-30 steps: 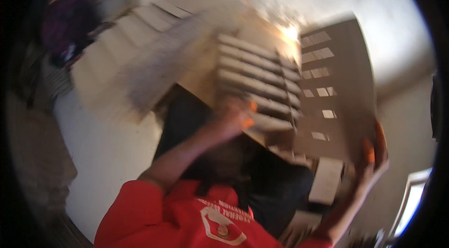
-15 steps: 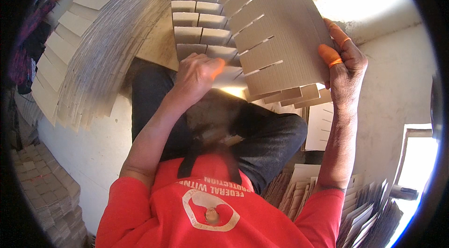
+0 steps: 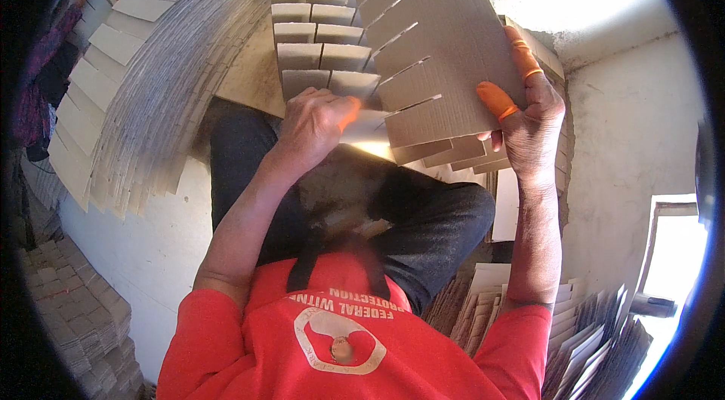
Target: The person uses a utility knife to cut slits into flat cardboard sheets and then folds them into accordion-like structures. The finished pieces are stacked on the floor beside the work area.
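A large grey-brown slotted cardboard sheet [image 3: 453, 45] stands tilted in front of me, with a row of slits along its left edge. My right hand [image 3: 532, 117] grips its right edge, orange covers on the thumb and a finger. To its left is a cardboard divider [image 3: 343, 58] of several cross pieces, set one behind another. My left hand [image 3: 317, 121] is closed at the divider's near end, an orange cover on its thumb. The sheet's slit edge meets the cross pieces' right ends; how far they interlock is hard to see. More cardboard edges [image 3: 457, 151] show below the sheet.
At the left a long fanned stack of cardboard strips [image 3: 166, 75] stands on the table [image 3: 253, 75]. Bundled cardboard [image 3: 75, 317] is piled at lower left, more pieces [image 3: 581, 355] at lower right. A person's patterned sleeve [image 3: 49, 45] shows at far left.
My right hand has shifted left, moving the slotted sheet slightly toward the divider. More cardboard behind the right hand has come into view. My left hand has hardly moved.
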`<state>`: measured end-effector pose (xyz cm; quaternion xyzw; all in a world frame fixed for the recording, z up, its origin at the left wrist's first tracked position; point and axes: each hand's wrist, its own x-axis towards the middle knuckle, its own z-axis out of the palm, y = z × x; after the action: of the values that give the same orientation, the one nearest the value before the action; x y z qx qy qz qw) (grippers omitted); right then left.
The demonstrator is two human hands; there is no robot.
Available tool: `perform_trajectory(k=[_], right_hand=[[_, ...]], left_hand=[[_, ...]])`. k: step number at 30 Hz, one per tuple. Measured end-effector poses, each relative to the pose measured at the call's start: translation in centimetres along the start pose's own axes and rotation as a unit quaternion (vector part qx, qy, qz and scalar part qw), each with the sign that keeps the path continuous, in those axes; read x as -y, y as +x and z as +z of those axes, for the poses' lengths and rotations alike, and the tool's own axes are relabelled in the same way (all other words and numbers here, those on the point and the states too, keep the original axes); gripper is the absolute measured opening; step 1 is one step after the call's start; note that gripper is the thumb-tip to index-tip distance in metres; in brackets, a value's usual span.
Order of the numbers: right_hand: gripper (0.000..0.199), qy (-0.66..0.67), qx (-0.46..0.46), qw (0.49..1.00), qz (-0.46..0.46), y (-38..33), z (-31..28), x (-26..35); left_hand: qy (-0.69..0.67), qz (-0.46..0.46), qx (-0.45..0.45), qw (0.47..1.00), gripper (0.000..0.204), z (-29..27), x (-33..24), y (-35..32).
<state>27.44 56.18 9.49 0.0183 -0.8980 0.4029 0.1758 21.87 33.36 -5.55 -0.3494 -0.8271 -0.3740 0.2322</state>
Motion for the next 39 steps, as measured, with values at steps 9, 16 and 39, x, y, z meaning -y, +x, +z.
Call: perform_trajectory(k=[9, 16, 39], right_hand=[[0.066, 0.029, 0.08, 0.995, 0.056, 0.0, 2.8, -2.4], [0.068, -0.08, 0.174, 0.98, 0.047, 0.5, 5.8, -4.2], [0.06, -0.228, -0.239, 0.937, 0.114, -10.9, -5.0, -17.3]], left_hand=[[-0.007, -0.008, 0.031, 0.999, 0.01, -0.1, 0.5, 0.3], [0.01, -0.043, 0.033, 0.998, 0.007, 0.8, 1.0, 0.1], [-0.069, -0.051, 0.02, 0.996, 0.017, 0.3, 0.7, 0.1]])
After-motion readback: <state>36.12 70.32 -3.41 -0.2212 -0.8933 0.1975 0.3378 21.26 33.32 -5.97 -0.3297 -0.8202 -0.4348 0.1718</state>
